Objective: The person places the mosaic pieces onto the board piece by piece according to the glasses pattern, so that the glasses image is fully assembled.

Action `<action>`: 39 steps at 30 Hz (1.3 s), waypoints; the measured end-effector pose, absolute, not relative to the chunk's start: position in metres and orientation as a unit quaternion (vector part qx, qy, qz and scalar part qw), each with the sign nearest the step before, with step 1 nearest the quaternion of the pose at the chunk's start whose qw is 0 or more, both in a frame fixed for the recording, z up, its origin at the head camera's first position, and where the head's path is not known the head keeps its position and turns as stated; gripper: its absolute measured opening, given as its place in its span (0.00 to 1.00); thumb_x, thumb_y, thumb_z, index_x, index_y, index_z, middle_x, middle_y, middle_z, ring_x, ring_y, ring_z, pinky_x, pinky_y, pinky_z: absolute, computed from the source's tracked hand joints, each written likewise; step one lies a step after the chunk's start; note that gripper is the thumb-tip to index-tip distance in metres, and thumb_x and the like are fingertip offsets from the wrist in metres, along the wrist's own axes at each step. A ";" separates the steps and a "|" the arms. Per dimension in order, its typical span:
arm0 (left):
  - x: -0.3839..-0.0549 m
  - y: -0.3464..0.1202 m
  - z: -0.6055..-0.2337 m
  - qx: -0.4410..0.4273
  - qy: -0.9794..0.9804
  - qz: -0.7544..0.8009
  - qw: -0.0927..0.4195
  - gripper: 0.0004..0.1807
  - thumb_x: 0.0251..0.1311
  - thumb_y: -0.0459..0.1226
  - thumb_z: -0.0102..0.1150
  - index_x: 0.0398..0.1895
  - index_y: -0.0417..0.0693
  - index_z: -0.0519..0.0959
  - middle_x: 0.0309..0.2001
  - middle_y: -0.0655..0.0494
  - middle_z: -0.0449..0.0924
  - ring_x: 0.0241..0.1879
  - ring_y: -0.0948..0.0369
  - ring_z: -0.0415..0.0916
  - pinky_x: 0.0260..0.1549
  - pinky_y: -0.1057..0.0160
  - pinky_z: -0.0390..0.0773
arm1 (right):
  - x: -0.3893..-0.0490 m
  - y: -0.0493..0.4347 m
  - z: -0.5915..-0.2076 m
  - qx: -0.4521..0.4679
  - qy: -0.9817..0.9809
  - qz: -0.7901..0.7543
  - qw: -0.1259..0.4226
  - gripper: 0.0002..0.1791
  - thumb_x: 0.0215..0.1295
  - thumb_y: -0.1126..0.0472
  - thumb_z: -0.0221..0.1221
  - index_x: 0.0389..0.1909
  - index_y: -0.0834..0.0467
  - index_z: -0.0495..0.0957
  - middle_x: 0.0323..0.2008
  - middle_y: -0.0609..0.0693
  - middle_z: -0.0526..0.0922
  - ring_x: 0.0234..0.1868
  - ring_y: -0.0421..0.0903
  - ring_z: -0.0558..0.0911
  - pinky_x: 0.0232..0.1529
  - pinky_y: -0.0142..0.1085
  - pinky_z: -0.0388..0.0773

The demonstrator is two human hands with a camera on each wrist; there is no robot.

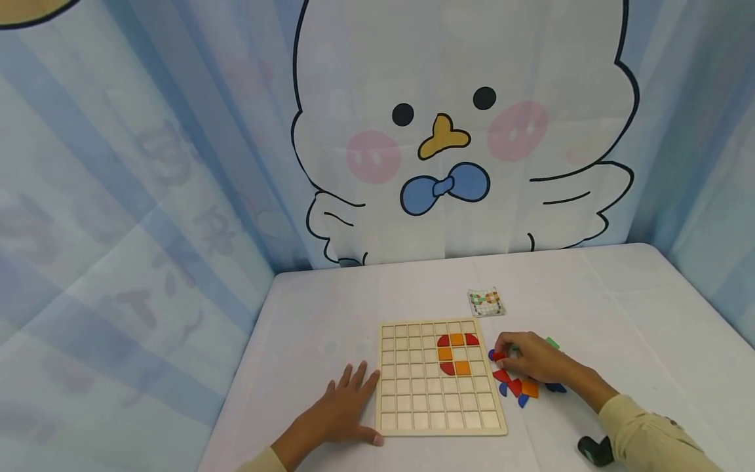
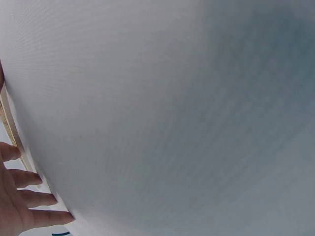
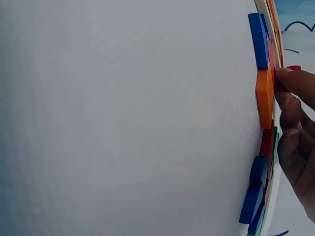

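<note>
A square wooden grid board (image 1: 407, 408) lies on the white table. Several red and orange tiles sit in its upper right cells, among them an orange square (image 1: 463, 368). My left hand (image 1: 342, 408) is spread flat on the table, fingers straight, with the index fingertip and thumb right at the board's left edge. Right of the board, my right hand (image 1: 533, 357) pinches a red tile (image 3: 294, 68) between thumb and fingertips. Around and under that hand lie loose pieces: red ones, an orange square (image 1: 530, 389), a blue piece (image 1: 523, 400) and a green piece (image 1: 552, 343).
A small printed pattern card (image 1: 486, 303) lies behind the board's upper right corner. A dark green object (image 1: 596, 451) sits near the right sleeve (image 1: 649, 432). A cartoon-printed curtain (image 1: 354, 78) hangs behind the table (image 1: 330, 295) and at both sides.
</note>
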State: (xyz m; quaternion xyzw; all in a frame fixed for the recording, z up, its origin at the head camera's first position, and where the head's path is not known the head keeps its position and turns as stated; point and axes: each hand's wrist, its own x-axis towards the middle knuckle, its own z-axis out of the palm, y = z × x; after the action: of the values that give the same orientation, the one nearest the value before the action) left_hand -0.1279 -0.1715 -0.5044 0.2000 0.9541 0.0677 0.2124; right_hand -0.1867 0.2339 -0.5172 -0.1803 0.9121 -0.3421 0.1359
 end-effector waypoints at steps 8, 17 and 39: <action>-0.129 -0.171 -0.506 0.197 0.955 0.069 0.212 0.66 0.39 0.73 0.66 0.81 0.56 0.53 0.81 0.42 0.44 0.78 0.35 0.43 0.65 0.28 0.60 | -0.188 0.233 -0.510 -0.196 0.903 -0.364 0.118 0.05 0.64 0.60 0.67 0.37 0.50 0.79 0.36 0.45 0.81 0.20 0.40 0.72 0.22 0.30 0.74; -0.128 -0.171 -0.504 0.195 0.955 0.072 0.214 0.66 0.39 0.73 0.66 0.80 0.56 0.53 0.81 0.42 0.45 0.78 0.35 0.43 0.65 0.28 0.60 | -0.189 0.230 -0.504 -0.192 0.900 -0.374 0.118 0.05 0.65 0.60 0.66 0.40 0.49 0.83 0.37 0.44 0.84 0.28 0.41 0.75 0.26 0.31 0.77; -0.128 -0.172 -0.505 0.203 0.953 0.067 0.214 0.65 0.39 0.73 0.65 0.80 0.56 0.53 0.81 0.41 0.45 0.78 0.35 0.45 0.64 0.28 0.61 | -0.188 0.222 -0.509 -0.213 0.875 -0.401 0.171 0.11 0.66 0.59 0.65 0.49 0.53 0.82 0.35 0.46 0.78 0.24 0.40 0.75 0.25 0.30 0.76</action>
State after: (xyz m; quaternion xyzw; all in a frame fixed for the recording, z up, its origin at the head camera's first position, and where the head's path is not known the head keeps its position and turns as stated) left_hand -0.1284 -0.1718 -0.5045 0.2034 0.9531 0.0673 0.2138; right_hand -0.1879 0.2220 -0.5088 -0.2129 0.8746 -0.4006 0.1708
